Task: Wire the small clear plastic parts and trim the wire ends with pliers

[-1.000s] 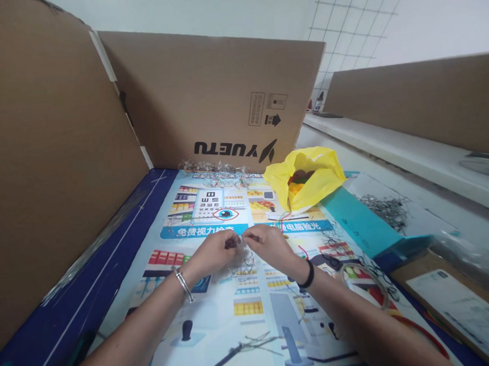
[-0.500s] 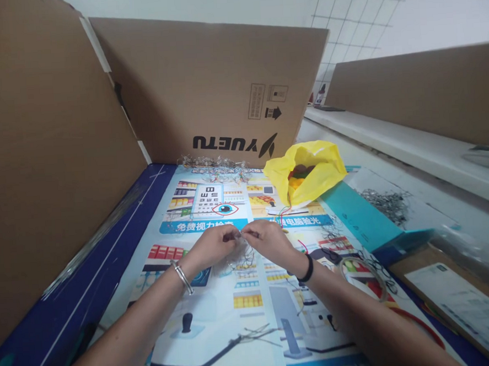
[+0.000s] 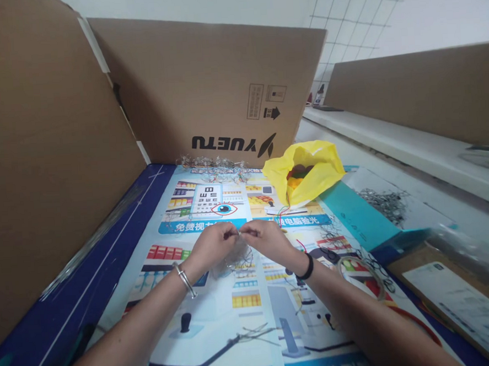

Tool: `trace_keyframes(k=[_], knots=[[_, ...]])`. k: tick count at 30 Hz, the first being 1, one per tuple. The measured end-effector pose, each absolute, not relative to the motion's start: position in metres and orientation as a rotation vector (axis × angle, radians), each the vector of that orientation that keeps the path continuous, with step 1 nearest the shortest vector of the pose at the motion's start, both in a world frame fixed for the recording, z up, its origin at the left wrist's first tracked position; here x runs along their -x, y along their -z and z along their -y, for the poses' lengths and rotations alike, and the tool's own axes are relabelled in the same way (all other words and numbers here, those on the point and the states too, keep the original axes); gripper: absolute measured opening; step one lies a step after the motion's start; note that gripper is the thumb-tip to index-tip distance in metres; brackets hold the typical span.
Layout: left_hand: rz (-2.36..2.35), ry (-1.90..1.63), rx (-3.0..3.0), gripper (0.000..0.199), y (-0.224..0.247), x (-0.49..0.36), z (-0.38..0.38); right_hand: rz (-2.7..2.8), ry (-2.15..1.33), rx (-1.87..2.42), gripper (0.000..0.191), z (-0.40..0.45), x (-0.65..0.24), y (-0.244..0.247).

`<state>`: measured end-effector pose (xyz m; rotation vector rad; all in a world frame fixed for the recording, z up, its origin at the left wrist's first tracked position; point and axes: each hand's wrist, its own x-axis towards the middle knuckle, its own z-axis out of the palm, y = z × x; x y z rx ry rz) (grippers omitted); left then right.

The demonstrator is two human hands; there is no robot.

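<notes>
Wire piece [image 3: 240, 234], thin and partly clear, pinched between both hands just above the printed poster [image 3: 219, 311] that covers the worktop. From my remote seat I read the left hand [image 3: 213, 247] and the right hand [image 3: 268, 242] as drawn together, fingertips meeting on the wire, with a loose clear tangle [image 3: 236, 258] hanging beneath them; what exactly the fingers grip is too small to tell. Risk, as I judge it: so fine a piece could slip from the pinch and drop among the stray wire bits [image 3: 254, 334] lying nearer the body, where it would be hard to find. A sideways pull might bend or snap it. The right forearm lies close to the tape roll [image 3: 360, 278] and its dark wires, so a sweep of the elbow could drag them. The yellow bag [image 3: 310, 170] and the cardboard box [image 3: 214, 91] stand well apart.
</notes>
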<state>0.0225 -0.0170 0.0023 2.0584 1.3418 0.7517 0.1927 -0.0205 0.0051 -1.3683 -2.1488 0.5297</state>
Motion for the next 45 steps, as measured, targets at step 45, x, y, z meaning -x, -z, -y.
trace_keyframes(k=[45], knots=[[-1.289,-0.892,-1.917,0.017,0.000,-0.022,0.017,2.159,-0.402,1.392,0.026,0.029,-0.191,0.009]])
